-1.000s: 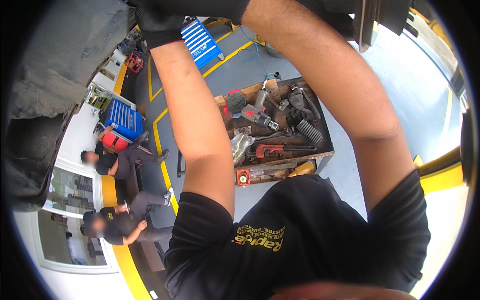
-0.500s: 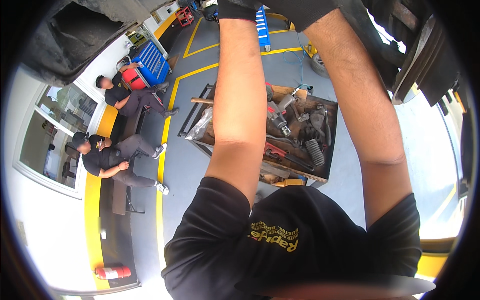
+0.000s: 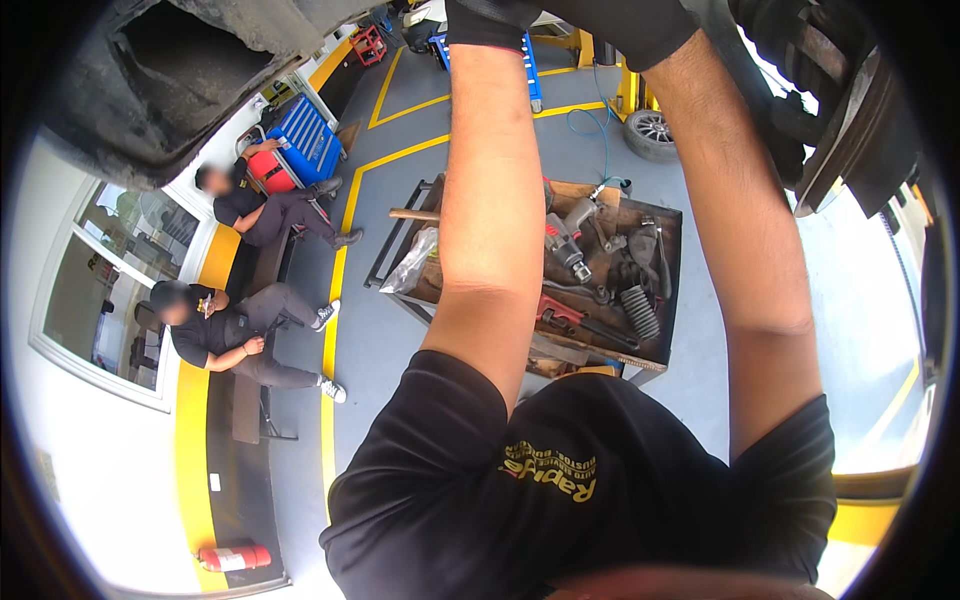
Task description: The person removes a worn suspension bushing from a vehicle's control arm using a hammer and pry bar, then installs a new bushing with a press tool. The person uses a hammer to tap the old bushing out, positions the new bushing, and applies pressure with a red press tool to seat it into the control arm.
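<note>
Both my arms reach up under a raised vehicle. My left hand (image 3: 490, 24), in a black glove, is at the top edge, its fingers cut off by the frame. Beside it my right hand (image 3: 630, 28), also black-gloved, reaches toward the dark underbody parts, and its fingers do not show clearly. What either hand holds, if anything, is hidden. To the right of my right hand hang dark suspension parts (image 3: 815, 50) and a disc-shaped part (image 3: 850, 125) seen edge-on. A dirty dark panel (image 3: 150, 120) of the vehicle hangs at the upper left.
Below my arms stands a tool cart (image 3: 672, 260) carrying an impact wrench (image 3: 570, 250), a red pipe wrench (image 3: 580, 318) and a coil spring (image 3: 640, 312). Two people (image 3: 215, 330) sit on a bench at left, near a blue tool cabinet (image 3: 308, 140). A wheel (image 3: 650, 130) lies beyond.
The view has shifted slightly, so the cart and seated people appear a little lower and further right. Both hands stay raised at the top edge.
</note>
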A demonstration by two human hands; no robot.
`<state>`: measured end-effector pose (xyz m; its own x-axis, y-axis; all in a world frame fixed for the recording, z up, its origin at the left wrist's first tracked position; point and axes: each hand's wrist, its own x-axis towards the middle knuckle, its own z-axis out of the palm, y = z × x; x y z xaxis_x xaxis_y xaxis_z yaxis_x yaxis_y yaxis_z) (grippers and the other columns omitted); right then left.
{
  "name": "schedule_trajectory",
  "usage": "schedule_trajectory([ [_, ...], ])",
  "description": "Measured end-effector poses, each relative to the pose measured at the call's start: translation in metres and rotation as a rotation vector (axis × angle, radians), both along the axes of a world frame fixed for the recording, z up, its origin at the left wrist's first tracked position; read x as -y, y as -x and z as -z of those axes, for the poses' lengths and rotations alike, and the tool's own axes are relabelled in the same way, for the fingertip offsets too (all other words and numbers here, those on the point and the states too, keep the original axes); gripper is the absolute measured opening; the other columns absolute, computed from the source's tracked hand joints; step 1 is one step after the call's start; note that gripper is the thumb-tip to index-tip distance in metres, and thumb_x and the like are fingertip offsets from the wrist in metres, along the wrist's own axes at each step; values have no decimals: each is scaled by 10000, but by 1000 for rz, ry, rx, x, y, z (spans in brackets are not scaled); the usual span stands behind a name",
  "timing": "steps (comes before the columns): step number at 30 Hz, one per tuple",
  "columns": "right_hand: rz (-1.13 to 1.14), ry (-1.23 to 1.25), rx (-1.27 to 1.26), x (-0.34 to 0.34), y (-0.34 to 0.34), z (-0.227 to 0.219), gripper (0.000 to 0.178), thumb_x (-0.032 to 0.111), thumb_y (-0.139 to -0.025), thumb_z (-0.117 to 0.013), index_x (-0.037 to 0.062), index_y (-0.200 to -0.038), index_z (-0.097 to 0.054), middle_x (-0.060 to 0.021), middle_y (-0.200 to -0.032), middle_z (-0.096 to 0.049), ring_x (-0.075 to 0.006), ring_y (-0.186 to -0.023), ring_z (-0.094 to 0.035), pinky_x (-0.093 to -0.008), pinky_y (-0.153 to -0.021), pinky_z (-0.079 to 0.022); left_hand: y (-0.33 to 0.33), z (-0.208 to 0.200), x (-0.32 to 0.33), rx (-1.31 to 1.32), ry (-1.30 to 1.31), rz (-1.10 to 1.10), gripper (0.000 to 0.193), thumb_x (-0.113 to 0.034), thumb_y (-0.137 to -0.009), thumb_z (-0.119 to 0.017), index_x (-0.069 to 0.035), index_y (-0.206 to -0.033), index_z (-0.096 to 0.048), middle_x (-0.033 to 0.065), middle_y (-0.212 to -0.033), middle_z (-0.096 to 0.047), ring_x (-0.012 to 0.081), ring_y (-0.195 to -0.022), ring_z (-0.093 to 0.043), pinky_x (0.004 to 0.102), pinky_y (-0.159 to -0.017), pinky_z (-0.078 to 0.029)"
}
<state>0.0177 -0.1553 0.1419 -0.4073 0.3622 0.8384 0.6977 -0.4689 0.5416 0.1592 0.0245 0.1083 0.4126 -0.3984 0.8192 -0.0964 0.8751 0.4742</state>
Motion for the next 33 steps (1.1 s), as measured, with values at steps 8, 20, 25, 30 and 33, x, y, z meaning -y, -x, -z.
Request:
schedule_trajectory([
  [8,-25,-87,39,-8,-4,7,195,136,-789,-741,58,-964,-707,-185,-1037,-689,-400,-1034,-658,-487,-874,-543,-23,3,-9,31,-38,-96,430,-296,-1105,-452,-84,-1472,-521,137,-1489,-583,291,-1360,-550,425,-1193,-417],
  [20,234,-128,-17,-9,-8,4,194,160,-872,-675,162,-1044,-764,-109,-955,-714,-339,-949,-709,-461,-840,-567,17,-9,11,118,-178,-360,413,-285,-1107,-441,-50,-1416,-581,159,-1425,-634,301,-1311,-599,427,-1156,-468],
  [25,171,-138,-75,-7,0,3,190,160,-845,-691,165,-1018,-770,-111,-972,-708,-324,-975,-701,-452,-846,-562,6,-5,19,82,-5,-63,390,-235,-1067,-501,-3,-1345,-647,153,-1315,-712,306,-1201,-676,446,-1100,-525],
  [30,115,-147,-170,-6,-2,2,186,161,-819,-706,167,-991,-775,-114,-989,-701,-309,-1001,-694,-442,-851,-556,-25,-4,2,70,2,-80,418,-236,-1075,-471,5,-1389,-604,153,-1379,-671,296,-1246,-645,433,-1143,-492],
  [33,78,-161,-204,-11,-1,10,184,161,-803,-715,169,-975,-778,-115,-999,-697,-299,-1016,-690,-437,-854,-553,-28,-10,5,117,-85,-83,425,-255,-1083,-458,-26,-1419,-582,164,-1430,-628,280,-1298,-605,427,-1169,-465],
])
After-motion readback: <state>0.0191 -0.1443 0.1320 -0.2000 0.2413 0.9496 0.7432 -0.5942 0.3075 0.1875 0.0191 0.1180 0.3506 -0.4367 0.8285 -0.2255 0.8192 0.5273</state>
